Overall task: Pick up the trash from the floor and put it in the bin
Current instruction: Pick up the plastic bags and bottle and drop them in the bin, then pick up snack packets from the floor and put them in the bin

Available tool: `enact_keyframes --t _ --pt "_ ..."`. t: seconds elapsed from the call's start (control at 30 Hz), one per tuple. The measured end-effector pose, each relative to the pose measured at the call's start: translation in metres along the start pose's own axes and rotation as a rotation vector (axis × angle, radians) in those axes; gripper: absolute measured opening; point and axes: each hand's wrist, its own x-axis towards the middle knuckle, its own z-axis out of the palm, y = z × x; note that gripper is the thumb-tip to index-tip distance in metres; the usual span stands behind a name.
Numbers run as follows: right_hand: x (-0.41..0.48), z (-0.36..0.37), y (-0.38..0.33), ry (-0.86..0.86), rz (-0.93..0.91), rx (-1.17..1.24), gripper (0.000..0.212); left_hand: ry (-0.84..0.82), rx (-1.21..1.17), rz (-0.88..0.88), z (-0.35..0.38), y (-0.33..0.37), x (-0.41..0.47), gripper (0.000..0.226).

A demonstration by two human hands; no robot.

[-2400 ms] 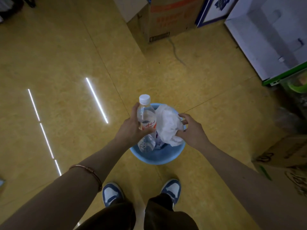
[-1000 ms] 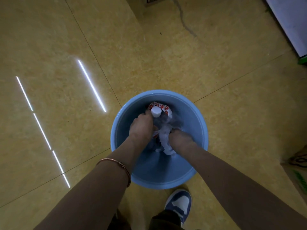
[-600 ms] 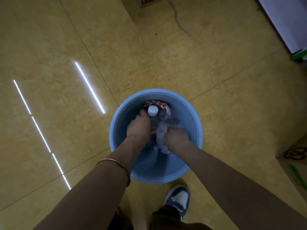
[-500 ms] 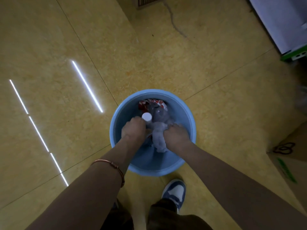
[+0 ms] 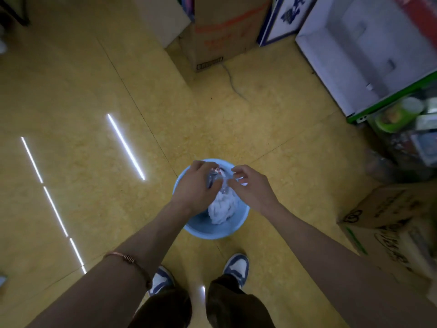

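Note:
A round blue bin [image 5: 214, 233] stands on the yellow floor just ahead of my feet. Inside it lies a crumpled white wad of trash [image 5: 222, 209], and beyond that a clear plastic bottle [image 5: 218, 178] with a red-and-white label, partly hidden by my hands. My left hand [image 5: 197, 188] hovers over the bin's left side with its fingers loosely curled, holding nothing that I can see. Over the right side is my right hand [image 5: 251, 189], fingers relaxed and apart, also holding nothing.
A brown cardboard box [image 5: 222, 31] and a grey cable [image 5: 233, 81] lie ahead. A white cabinet with a green edge [image 5: 369, 55] and cluttered goods [image 5: 402, 129] stand at the right. Another cardboard box [image 5: 387, 223] sits near my right arm.
My hands were deep in the bin pressing the bottle and white wad down; both have now let go and risen above the rim. The camera has risen too, so more of the floor shows.

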Motion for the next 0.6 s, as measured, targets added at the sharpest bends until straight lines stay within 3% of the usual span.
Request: enact_keyframes --t 0.37,0.6 --pt "-0.137 -0.116 -0.178 0.073 -0.239 0.223 0.041 0.368 -0.164 0.129 -0.179 0.137 -0.13 0.037" --pt "-0.2 -0.173 -0.308 0.001 -0.515 0.148 0.039 0.639 -0.19 0.171 -0.279 0.213 -0.201 0.032"
